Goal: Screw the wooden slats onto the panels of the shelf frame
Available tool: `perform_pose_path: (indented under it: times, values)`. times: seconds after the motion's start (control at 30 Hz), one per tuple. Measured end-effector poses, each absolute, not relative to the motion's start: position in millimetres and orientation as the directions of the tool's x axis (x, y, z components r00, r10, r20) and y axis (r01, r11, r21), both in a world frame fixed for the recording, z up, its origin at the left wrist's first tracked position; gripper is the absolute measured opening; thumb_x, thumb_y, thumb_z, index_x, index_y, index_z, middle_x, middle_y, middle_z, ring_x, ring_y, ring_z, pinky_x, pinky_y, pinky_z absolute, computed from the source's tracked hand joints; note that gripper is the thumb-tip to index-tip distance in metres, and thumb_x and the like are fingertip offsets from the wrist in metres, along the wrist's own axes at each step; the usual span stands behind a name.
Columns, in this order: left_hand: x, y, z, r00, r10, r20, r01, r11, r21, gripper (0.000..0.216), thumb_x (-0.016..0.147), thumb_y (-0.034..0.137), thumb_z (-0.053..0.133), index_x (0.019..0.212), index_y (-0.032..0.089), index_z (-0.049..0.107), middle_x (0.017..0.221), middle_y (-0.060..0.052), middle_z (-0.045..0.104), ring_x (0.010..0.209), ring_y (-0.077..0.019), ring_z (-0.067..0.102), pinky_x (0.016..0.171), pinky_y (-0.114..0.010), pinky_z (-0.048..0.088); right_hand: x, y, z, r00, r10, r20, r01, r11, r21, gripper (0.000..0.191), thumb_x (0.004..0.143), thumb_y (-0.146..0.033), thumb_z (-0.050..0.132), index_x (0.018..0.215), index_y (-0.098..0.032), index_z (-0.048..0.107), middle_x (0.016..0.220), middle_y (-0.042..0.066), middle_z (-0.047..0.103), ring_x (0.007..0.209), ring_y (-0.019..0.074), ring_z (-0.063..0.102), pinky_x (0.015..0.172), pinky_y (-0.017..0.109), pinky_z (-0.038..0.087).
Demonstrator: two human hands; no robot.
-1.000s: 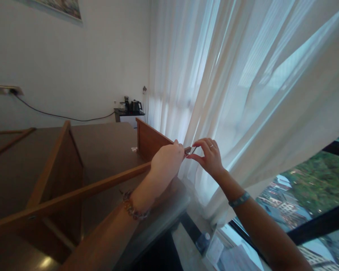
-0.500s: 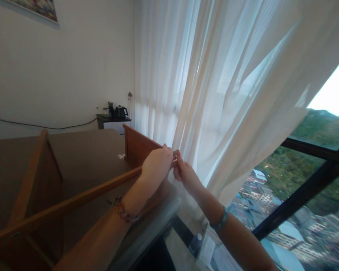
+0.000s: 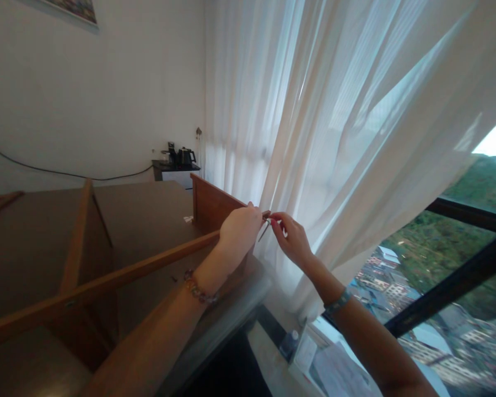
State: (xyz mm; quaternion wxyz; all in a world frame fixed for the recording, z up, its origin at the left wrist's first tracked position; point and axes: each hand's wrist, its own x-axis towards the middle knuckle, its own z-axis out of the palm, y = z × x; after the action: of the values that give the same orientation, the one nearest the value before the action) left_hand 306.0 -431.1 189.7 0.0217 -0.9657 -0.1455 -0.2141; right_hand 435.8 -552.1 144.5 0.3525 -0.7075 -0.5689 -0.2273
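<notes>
My left hand (image 3: 242,229) grips the end of a long wooden rail (image 3: 119,273) of a brown piece of furniture (image 3: 149,215) lying on its side. Just to its right, my right hand (image 3: 291,238) pinches a small thin metal tool (image 3: 265,228) against the rail's end, the tool's shaft slanting down to the left. Both hands meet at the corner where the rail joins an upright wooden panel (image 3: 210,205). A sheer white curtain (image 3: 334,138) hangs right behind the hands.
A small dark table with a black kettle (image 3: 186,156) stands against the far wall. A black cable (image 3: 66,173) runs along the wall. A window with a dark frame (image 3: 450,286) is on the right. Papers and a bottle (image 3: 289,344) lie below.
My right hand has turned around the rail's end with the small tool, and its wrist has dropped. The view has swung a little between frames. My left hand stays on the rail.
</notes>
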Motion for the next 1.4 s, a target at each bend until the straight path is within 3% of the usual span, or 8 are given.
perform_pose_path:
  times: [0.1,0.17,0.47,0.73,0.97,1.1,1.27,1.4]
  values:
    - [304,-432,191,0.865,0.264,0.427,0.278,-0.960,0.030,0.032,0.099,0.029,0.038,0.105,0.008,0.061,0.092,-0.015,0.070,0.082,-0.0288,0.071,0.069,-0.038,0.057,450,-565,149,-0.200,0.632,0.748,0.914,-0.155,0.375,0.022,0.096,-0.038,0.053,0.112,-0.024,0.059,0.102,0.005,0.069,0.079,0.0158,0.057,0.071,0.031,0.040]
    - [304,-432,192,0.866,0.269,0.422,0.278,-0.960,0.041,0.031,0.099,0.029,0.040,0.104,0.008,0.061,0.090,-0.014,0.070,0.081,-0.0296,0.071,0.068,-0.039,0.057,454,-569,154,-0.386,0.647,0.657,0.773,-0.162,0.613,0.019,0.094,-0.036,0.058,0.109,-0.026,0.059,0.101,0.002,0.070,0.079,0.0159,0.055,0.070,0.032,0.038]
    - [301,-433,195,0.874,0.299,0.382,0.314,-0.949,0.026,0.030,0.096,0.012,0.036,0.114,0.003,0.059,0.093,-0.017,0.070,0.083,-0.0277,0.071,0.070,-0.035,0.056,440,-555,186,-0.580,0.693,0.428,0.574,-0.026,0.819,0.009,0.097,-0.023,0.052,0.096,-0.024,0.061,0.076,-0.002,0.064,0.070,0.0134,0.050,0.060,0.032,0.032]
    - [302,-433,194,0.872,0.303,0.384,0.312,-0.949,0.040,0.029,0.097,0.014,0.038,0.112,0.005,0.060,0.093,-0.017,0.070,0.084,-0.0273,0.071,0.074,-0.035,0.056,451,-549,176,-0.399,0.767,0.502,0.879,0.165,0.447,0.024,0.101,-0.028,0.042,0.095,-0.021,0.065,0.080,0.001,0.066,0.074,0.0127,0.060,0.066,0.027,0.045]
    - [309,-430,194,0.880,0.303,0.365,0.292,-0.952,0.086,0.025,0.098,0.015,0.041,0.108,0.007,0.062,0.095,-0.015,0.069,0.088,-0.0195,0.071,0.081,-0.026,0.054,459,-550,179,-0.462,0.764,0.450,0.846,0.227,0.482,0.030,0.102,-0.024,0.036,0.099,-0.021,0.065,0.088,0.003,0.071,0.080,0.0143,0.065,0.071,0.028,0.053]
    - [310,-428,195,0.899,0.280,0.338,0.261,-0.960,0.101,0.028,0.096,0.007,0.037,0.110,0.006,0.061,0.102,-0.015,0.069,0.097,-0.0197,0.069,0.089,-0.028,0.052,460,-545,172,-0.424,0.709,0.563,0.900,0.260,0.349,0.022,0.101,-0.023,0.040,0.100,-0.020,0.062,0.087,0.004,0.071,0.078,0.0142,0.066,0.068,0.027,0.053]
    - [301,-426,200,0.913,0.249,0.325,0.208,-0.966,0.156,0.024,0.096,0.023,0.047,0.114,0.009,0.058,0.114,-0.013,0.066,0.105,-0.0214,0.065,0.095,-0.032,0.050,443,-537,152,-0.016,0.636,0.772,0.976,0.179,-0.127,0.015,0.098,-0.030,0.047,0.090,-0.021,0.055,0.074,0.002,0.067,0.063,0.0120,0.062,0.057,0.024,0.049]
    - [301,-426,201,0.901,0.300,0.312,0.236,-0.945,0.229,0.022,0.096,0.022,0.044,0.109,0.011,0.059,0.109,-0.012,0.066,0.102,-0.0233,0.066,0.090,-0.034,0.052,424,-529,141,0.434,0.628,0.646,0.687,0.233,-0.688,0.024,0.095,-0.044,0.049,0.084,-0.023,0.048,0.066,-0.002,0.063,0.055,0.0107,0.058,0.051,0.023,0.045]
